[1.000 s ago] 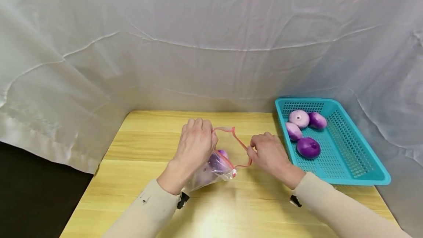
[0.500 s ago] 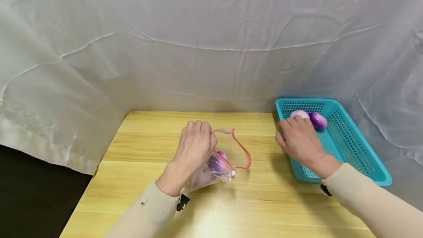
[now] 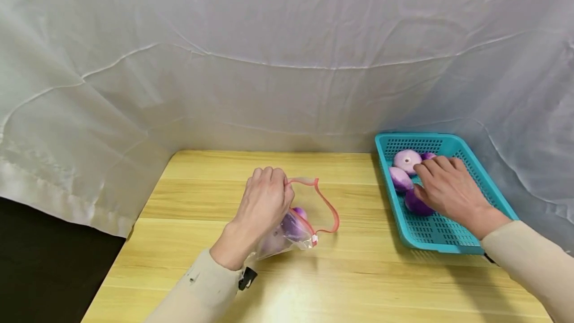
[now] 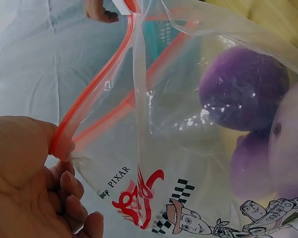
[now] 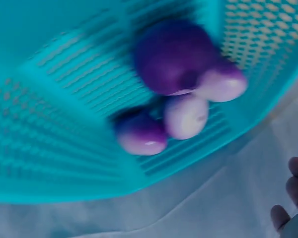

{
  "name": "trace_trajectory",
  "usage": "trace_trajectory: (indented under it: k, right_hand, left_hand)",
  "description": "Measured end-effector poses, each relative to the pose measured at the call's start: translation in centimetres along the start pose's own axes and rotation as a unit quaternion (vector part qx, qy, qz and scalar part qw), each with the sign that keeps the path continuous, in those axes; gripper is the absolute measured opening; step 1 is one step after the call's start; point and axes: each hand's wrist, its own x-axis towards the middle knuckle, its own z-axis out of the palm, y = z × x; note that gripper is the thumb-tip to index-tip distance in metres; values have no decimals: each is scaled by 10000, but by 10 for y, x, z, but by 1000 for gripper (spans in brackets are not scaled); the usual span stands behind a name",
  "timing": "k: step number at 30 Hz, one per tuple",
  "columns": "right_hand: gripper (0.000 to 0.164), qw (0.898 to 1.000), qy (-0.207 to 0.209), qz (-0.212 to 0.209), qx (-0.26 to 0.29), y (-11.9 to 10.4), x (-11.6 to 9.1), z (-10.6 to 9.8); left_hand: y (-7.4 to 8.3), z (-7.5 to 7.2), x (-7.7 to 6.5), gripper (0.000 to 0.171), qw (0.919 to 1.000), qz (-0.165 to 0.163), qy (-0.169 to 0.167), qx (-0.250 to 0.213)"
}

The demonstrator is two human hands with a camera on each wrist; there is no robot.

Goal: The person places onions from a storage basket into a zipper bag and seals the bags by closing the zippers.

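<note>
My left hand (image 3: 261,202) pinches the red-edged mouth of a clear zip bag (image 3: 333,213) between thumb and fingers. Held gaping, the bag has purple onions (image 4: 243,89) lying inside; cartoon print shows on its side in the left wrist view. Over the teal basket (image 3: 441,248), my right hand (image 3: 453,188) hovers with its fingers loosely bent, holding nothing that I can see. Just beneath it lies a dark purple onion (image 3: 416,205), partly covered by the hand. Beside that are a pale onion (image 3: 406,160), a two-tone onion (image 3: 400,179) and another purple onion (image 3: 428,155), partly hidden.
A wooden table (image 3: 278,293) bears the bag and the basket, which stands at the right with raised perforated walls. Grey cloth (image 3: 287,64) hangs behind and at both sides. Dark ground (image 3: 49,263) shows at the lower left.
My right hand has let go of the bag's rim and moved right, across the basket's near wall, to above the onions. The left hand keeps its grip on the bag, nearly still.
</note>
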Motion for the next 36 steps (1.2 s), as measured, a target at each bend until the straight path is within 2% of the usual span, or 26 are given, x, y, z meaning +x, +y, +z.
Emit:
trace_trajectory:
  k: [4,9,18,21,23,25,28,36]
  right_hand:
    - [65,9996,-150,-233,17,13,-14,6]
    - [77,9987,-305,-407,-22,28,-30,15]
    - [96,9932,-908,-722,-97,48,-53,26]
    - [95,9901,-1049,-932,-91,51,-56,29]
    - [83,9879,-1125,-1066,-69,51,-57,32]
    - [79,9859,-1190,-1173,-85,49,-57,35]
    - [87,9833,-1272,-1289,-164,45,-57,38]
    - [95,9784,-1485,-1358,-477,39,-60,44]
  left_hand:
    - [0,-1,-1,12,9999,-72,-91,-44]
    - [0,-1,-1,11,9998,-133,-123,-110]
    - [-1,-1,-3,10,9999,-121,-63,-52]
    - [-2,-2,-3,10,9999,-132,-74,-29]
    - [-2,-2,-3,10,9999,-139,-77,-15]
    - [-3,-2,-3,10,9999,-138,-65,-3]
    - [-4,-3,-4,10,9999,-118,-25,23]
    - [-5,-5,-4,11,10000,-47,-5,69]
